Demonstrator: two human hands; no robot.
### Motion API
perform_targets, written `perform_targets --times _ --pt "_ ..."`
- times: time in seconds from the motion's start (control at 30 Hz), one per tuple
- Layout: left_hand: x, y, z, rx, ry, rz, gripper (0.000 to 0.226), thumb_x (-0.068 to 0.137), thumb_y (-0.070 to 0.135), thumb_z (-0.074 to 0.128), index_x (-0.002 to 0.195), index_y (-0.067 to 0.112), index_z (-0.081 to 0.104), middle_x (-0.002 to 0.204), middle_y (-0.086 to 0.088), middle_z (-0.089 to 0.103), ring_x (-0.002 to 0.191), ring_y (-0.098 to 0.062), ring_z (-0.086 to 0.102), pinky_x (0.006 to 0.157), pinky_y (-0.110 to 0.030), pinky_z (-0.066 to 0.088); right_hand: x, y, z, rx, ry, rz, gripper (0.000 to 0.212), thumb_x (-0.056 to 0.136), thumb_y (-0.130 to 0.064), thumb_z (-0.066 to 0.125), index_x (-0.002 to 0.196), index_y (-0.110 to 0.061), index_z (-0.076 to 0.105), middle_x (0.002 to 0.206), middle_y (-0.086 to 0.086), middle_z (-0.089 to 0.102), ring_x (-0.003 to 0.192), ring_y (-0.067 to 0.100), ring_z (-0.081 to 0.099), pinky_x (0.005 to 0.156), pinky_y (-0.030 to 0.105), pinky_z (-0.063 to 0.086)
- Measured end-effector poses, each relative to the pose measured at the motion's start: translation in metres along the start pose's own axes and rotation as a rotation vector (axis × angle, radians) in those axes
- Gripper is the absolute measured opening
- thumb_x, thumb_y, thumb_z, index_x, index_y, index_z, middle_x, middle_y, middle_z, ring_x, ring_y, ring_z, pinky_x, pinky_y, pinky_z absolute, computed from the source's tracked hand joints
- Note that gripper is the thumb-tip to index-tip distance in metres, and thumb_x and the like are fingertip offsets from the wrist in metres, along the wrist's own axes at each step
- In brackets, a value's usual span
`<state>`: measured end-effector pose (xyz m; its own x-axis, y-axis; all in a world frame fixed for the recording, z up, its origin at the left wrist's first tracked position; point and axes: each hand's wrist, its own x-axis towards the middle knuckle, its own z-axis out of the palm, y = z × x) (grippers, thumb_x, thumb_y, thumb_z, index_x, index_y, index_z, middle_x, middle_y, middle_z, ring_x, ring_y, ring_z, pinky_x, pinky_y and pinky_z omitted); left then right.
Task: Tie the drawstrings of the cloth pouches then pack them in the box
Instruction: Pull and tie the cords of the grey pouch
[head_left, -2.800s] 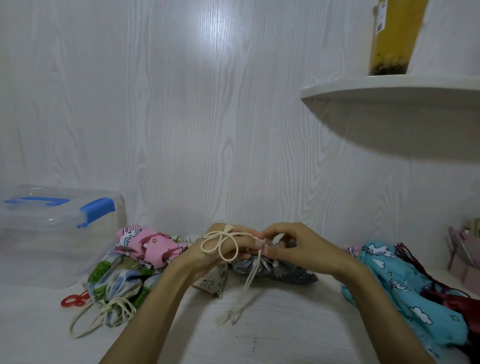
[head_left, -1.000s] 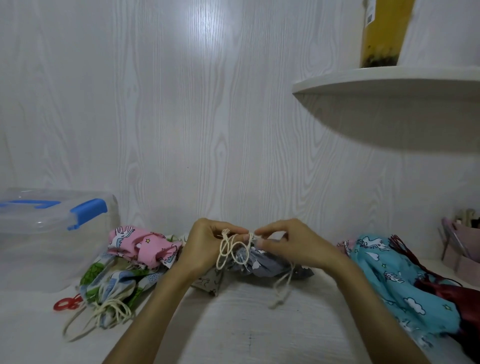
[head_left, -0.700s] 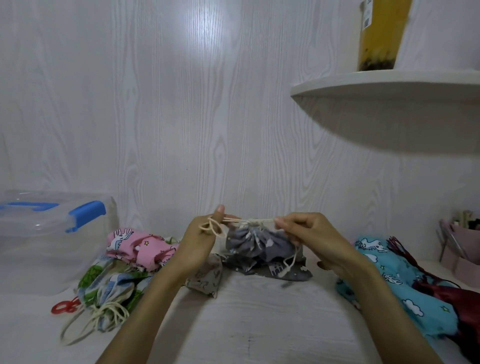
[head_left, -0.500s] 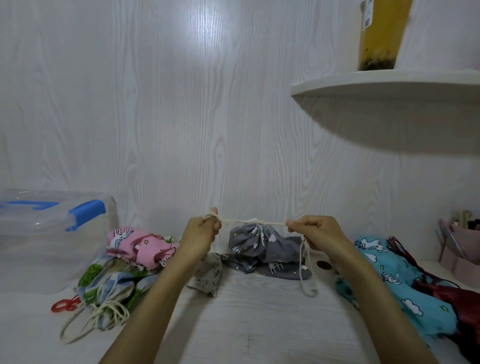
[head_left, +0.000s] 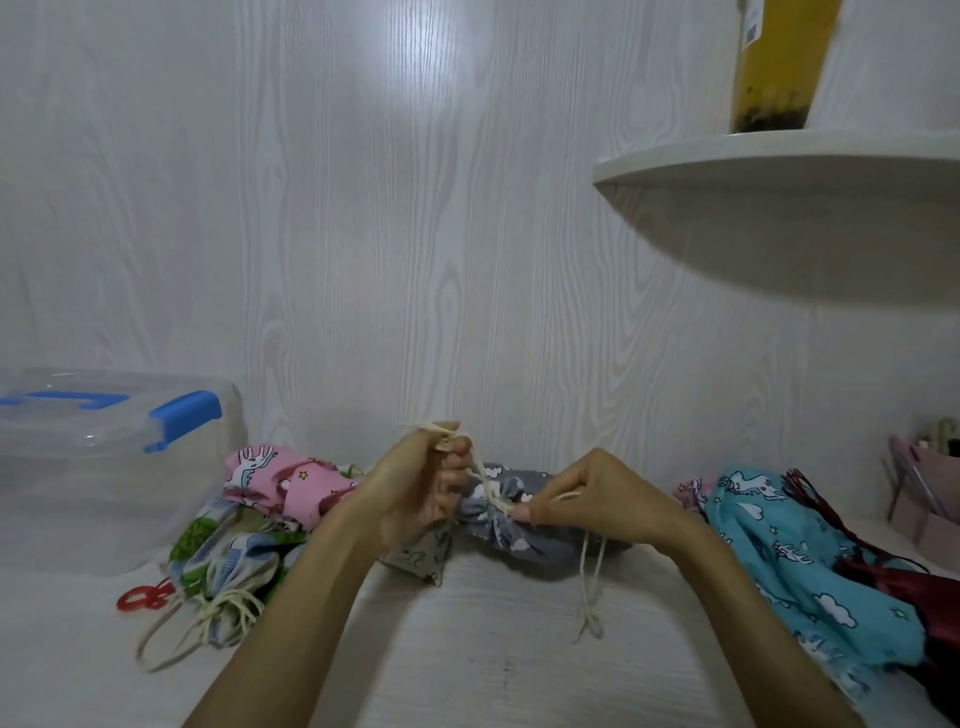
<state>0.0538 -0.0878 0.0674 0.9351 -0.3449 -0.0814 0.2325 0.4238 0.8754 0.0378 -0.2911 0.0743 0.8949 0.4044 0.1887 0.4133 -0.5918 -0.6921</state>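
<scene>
Cream cord (head_left: 589, 587) hangs nearest, its two loose tails dangling from under the right hand (head_left: 602, 501) onto the table (head_left: 467, 675). That hand's fingers are curled, the fingertips pinching the cord right at the gathered neck of the grey pouch (head_left: 519, 530), probably to pin the knot in place while it is drawn tight. The left hand (head_left: 415, 493) is closed round the other end of the cord, raised a little above the pouch, so the strand runs taut and slanting down to the neck; holding it high likely keeps tension on the tie. The grey pouch lies on the table between the two hands, neck cinched, not yet in the box.

Left of the forearm lies a green-and-blue pouch (head_left: 228, 561) with a loose tangle of cord, a red clip (head_left: 143, 597) just beside it, and a pink pouch (head_left: 280, 483) behind. A small beige pouch (head_left: 421, 561) sits under the left wrist. To the right a teal pouch (head_left: 779, 545) sprawls, touching dark red cloth (head_left: 924, 587).

Farther back on the left stands the box (head_left: 104, 467), clear plastic with blue latches, its lid on; it seems it must be opened before packing. A shelf (head_left: 779, 156) on the wall carries a yellow bottle (head_left: 779, 62).
</scene>
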Motion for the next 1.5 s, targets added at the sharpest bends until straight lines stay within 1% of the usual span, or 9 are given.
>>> perform_targets --times 0.17,0.23,0.37,0.6,0.73,0.87,1.07,1.3,1.5 --pt "-0.005 0.009 -0.013 -0.125 0.114 0.004 0.054 0.095 0.056 0.032 0.097 0.009 0.056 0.069 -0.001 0.059 0.038 -0.007 0.052 0.034 -0.012 0.039 0.001 0.008 -0.003 0.039 0.075 0.021 0.015 0.076 -0.03 0.076 0.077 -0.016 0.079 0.053 -0.005 0.062 0.051 0.002 0.046 0.052 0.018 0.033" --pt "-0.007 0.009 -0.014 0.105 0.197 -0.019 0.057 0.092 0.06 0.037 0.108 0.008 0.056 0.087 -0.004 0.067 0.052 -0.012 0.063 0.039 -0.017 0.045 0.004 0.01 -0.001 0.054 0.114 0.031 0.014 0.078 -0.03 0.074 0.08 -0.017 0.079 0.067 0.009 0.071 0.06 0.007 0.054 0.058 0.024 0.038" --pt "-0.011 0.01 -0.005 0.992 0.404 0.152 0.033 0.095 0.037 0.052 0.09 0.009 0.069 0.088 -0.004 0.069 0.061 -0.011 0.062 0.054 -0.021 0.045 0.006 0.013 0.0 0.061 0.144 0.041 0.013 0.078 -0.028 0.074 0.081 -0.016 0.079 0.076 0.009 0.074 0.066 0.006 0.059 0.062 0.021 0.044" --pt "-0.005 -0.008 0.009 1.428 0.551 0.326 0.045 0.09 0.049 0.054 0.071 0.013 0.073 0.072 -0.004 0.074 0.069 -0.017 0.07 0.068 -0.028 0.053 0.008 0.01 0.007 0.05 0.19 0.072 0.018 0.072 -0.035 0.079 0.084 -0.022 0.077 0.076 -0.008 0.072 0.067 -0.001 0.062 0.065 0.016 0.047" --pt "0.006 -0.02 0.002 1.144 0.451 0.258 0.026 0.082 0.046 0.067 0.075 0.021 0.066 0.072 -0.001 0.073 0.069 -0.015 0.07 0.065 -0.029 0.057 0.015 0.007 0.029 -0.143 0.158 0.103 0.049 0.064 -0.05 0.079 0.107 -0.029 0.07 0.108 -0.013 0.068 0.099 0.004 0.061 0.075 0.015 0.044" --pt "0.007 -0.026 -0.003 0.997 0.354 0.203 0.013 0.087 0.021 0.066 0.092 0.012 0.073 0.058 0.002 0.059 0.046 -0.003 0.052 0.037 -0.01 0.034 0.019 0.012 0.049 -0.339 0.354 0.133 0.034 0.074 -0.041 0.075 0.106 -0.029 0.071 0.108 -0.009 0.07 0.093 0.008 0.063 0.064 0.021 0.045" --pt "0.013 -0.026 -0.005 1.016 0.44 0.256 0.046 0.089 0.048 0.056 0.056 0.016 0.048 0.046 0.004 0.035 0.038 -0.009 0.03 0.047 -0.022 0.024 0.022 0.017 0.057 -0.16 0.451 0.063 0.025 0.069 -0.032 0.081 0.093 -0.026 0.075 0.093 -0.007 0.074 0.081 0.007 0.067 0.073 0.026 0.055" --pt "0.012 -0.03 -0.007 0.924 0.501 0.518 0.024 0.087 0.037 0.064 0.094 0.018 0.077 0.084 0.001 0.075 0.075 -0.011 0.068 0.075 -0.03 0.055 0.02 0.008 0.047 -0.028 0.389 0.009 0.003 0.074 -0.036 0.076 0.075 -0.032 0.077 0.065 -0.008 0.072 0.061 0.005 0.066 0.06 0.028 0.053" --pt "0.006 -0.021 0.008 0.34 0.277 0.492 0.021 0.096 0.02 0.054 0.103 0.01 0.07 0.085 0.004 0.071 0.045 0.004 0.049 0.041 -0.008 0.036 0.019 0.005 0.029 0.286 0.426 0.097 0.016 0.084 -0.028 0.068 0.075 -0.018 0.076 0.067 -0.003 0.07 0.063 0.005 0.062 0.057 0.014 0.046"
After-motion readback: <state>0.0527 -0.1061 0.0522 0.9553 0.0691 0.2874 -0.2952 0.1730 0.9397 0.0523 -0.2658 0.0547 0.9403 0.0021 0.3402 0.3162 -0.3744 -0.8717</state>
